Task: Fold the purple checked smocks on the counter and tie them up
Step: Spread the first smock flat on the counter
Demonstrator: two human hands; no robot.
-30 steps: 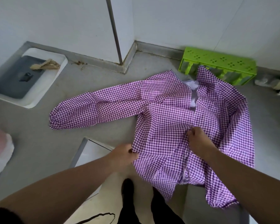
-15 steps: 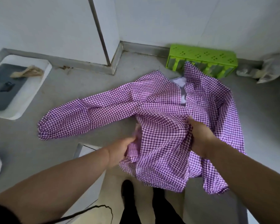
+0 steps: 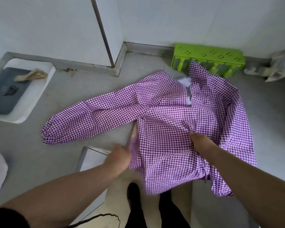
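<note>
On the grey counter (image 3: 92, 99) the smock (image 3: 168, 116) lies spread with its long sleeve running off to the left, body hanging over the near edge, left hand (image 3: 118, 157) pinching the left hem, right hand (image 3: 198, 140) gripping mid-front, so I'd guess the left is nearer that sleeve.

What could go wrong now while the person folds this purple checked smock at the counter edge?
1. The smock's lower part hangs over the counter edge; its weight may drag the cloth off.
2. The collar lies against the green rack and may catch there.
3. The right hand bunches the cloth, and the left hand holds one edge, so the fold may crease.
</note>
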